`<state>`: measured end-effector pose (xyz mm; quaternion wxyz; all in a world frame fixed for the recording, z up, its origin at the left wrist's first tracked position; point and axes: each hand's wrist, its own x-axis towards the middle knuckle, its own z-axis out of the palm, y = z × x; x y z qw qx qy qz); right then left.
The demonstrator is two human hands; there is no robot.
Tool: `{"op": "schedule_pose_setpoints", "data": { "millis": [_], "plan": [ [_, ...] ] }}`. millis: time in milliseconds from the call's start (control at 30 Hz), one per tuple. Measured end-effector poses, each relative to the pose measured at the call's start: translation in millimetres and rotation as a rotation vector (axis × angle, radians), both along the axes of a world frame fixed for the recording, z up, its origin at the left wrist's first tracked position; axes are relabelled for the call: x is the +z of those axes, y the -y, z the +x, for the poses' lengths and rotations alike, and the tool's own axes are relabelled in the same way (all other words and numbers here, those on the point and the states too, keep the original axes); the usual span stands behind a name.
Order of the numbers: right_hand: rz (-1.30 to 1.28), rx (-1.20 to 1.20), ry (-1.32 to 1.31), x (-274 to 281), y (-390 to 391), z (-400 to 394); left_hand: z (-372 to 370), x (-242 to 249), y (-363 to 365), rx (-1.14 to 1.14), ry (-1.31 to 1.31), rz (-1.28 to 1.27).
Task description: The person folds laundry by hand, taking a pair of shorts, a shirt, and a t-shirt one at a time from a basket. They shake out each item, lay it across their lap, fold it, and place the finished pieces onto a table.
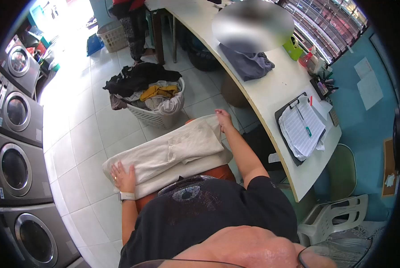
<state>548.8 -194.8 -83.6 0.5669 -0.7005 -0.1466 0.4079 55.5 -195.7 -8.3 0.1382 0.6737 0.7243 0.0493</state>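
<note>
A folded cream garment (173,149) lies lengthwise across my lap; its exact kind is hard to make out. My left hand (123,177), with a watch at the wrist, rests flat on its left end, fingers spread. At the far right corner, my right hand (223,120) pinches the edge of the cloth and holds it slightly raised. The upper layer is creased near the middle, and a lower layer shows along the side closest to me. Just beyond the garment stands a white laundry basket (157,118) heaped with black, mustard and grey clothes.
Front-loading machines (15,165) line the left wall. A long white table (271,116) on the right holds a clipboard with papers (300,127) and a grey-blue cloth (247,62). Another person (135,27) stands at the back near a second basket (112,36). White plastic chairs (336,219) are at lower right.
</note>
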Motion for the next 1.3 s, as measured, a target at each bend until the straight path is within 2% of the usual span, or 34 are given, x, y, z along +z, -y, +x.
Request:
{"op": "schedule_pose_setpoints", "data": {
  "millis": [33,67,100,167,200,267,333,367,433,467,500,533,567,600,633,667,700,733,767,833,900,933,967,1000,1033,1067,1100,1133,1167,1200,1267,1300],
  "plan": [
    [0.058,-0.106,0.029,-2,4,6,-1,4,2,0.035,0.015,-0.035],
    [-0.100,-0.126,0.053,-6,8,8,0,8,3,0.026,0.015,-0.033],
    [-0.099,-0.135,0.050,-11,12,7,1,12,4,0.042,0.037,-0.063],
    [-0.450,0.161,0.110,-21,13,9,-5,4,-1,0.053,0.062,-0.083],
    [-0.445,0.155,0.112,-14,10,9,-17,-15,-7,0.033,0.101,-0.023],
    [-0.695,0.262,0.617,17,7,-5,-43,-41,-15,0.005,0.138,0.033],
    [-0.538,0.309,0.908,86,18,-51,-61,-52,-18,0.110,0.574,0.054],
    [-0.436,0.343,1.072,100,19,-72,-64,-56,-14,0.107,0.568,0.049],
    [-0.208,0.484,1.341,129,27,-125,-77,-58,-4,0.440,0.930,-0.096],
    [-0.079,0.590,1.446,140,35,-153,-84,-49,1,0.442,0.908,-0.102],
    [0.073,0.681,1.539,121,41,-177,-84,-31,5,0.516,0.879,-0.334],
    [0.169,0.886,1.445,119,54,-196,-85,-22,7,0.589,0.846,-0.564],
    [0.270,1.090,1.454,108,65,-207,-98,-37,6,0.591,0.833,-0.566],
    [0.161,1.280,1.448,94,70,-208,-116,-64,4,0.569,1.020,-0.552],
    [0.050,1.471,1.426,88,76,-210,-123,-66,8,0.548,1.203,-0.535],
    [0.054,1.479,1.407,82,78,-214,-131,-69,10,0.504,1.365,-0.545],
    [-0.008,1.490,1.449,81,74,-215,-128,-56,9,0.521,1.354,-0.545],
    [-0.067,1.506,1.488,83,69,-217,-119,-36,7,0.487,1.476,-0.459],
    [-0.053,1.526,1.464,85,67,-215,-109,-13,5,0.455,1.590,-0.368],
    [-0.015,1.629,1.368,86,62,-202,-72,43,-1,0.303,1.620,-0.250],
    [0.199,1.506,0.860,69,50,-180,-24,91,-7,0.110,1.634,-0.231],
    [0.205,1.519,0.843,76,49,-168,4,105,-10,0.012,1.705,-0.199],
    [0.246,1.324,0.279,96,50,-154,36,117,-12,-0.100,1.768,-0.209],
    [0.264,1.072,-0.255,120,51,-138,53,89,-15,-0.012,1.848,-0.262],
    [0.262,0.767,-0.755,133,53,-120,88,106,-6,-0.254,1.694,-0.330],
    [0.364,0.809,-0.900,134,57,-98,122,124,4,-0.500,1.535,-0.358],
    [0.467,0.846,-1.043,135,63,-79,154,147,17,-0.598,1.736,-0.634],
    [0.366,0.624,-1.005,144,74,-72,172,146,22,-0.684,1.687,-0.755],
    [0.266,0.405,-0.958,152,84,-66,183,148,22,-0.665,1.638,-0.824],
    [0.268,0.405,-0.960,138,90,-53,186,142,14,-0.613,1.664,-0.848],
    [0.180,0.385,-0.738,96,97,-31,186,116,-4,-0.563,1.685,-0.875],
    [0.182,0.381,-0.739,92,98,-28,180,99,-15,-0.396,1.648,-0.815]
  ]
}}
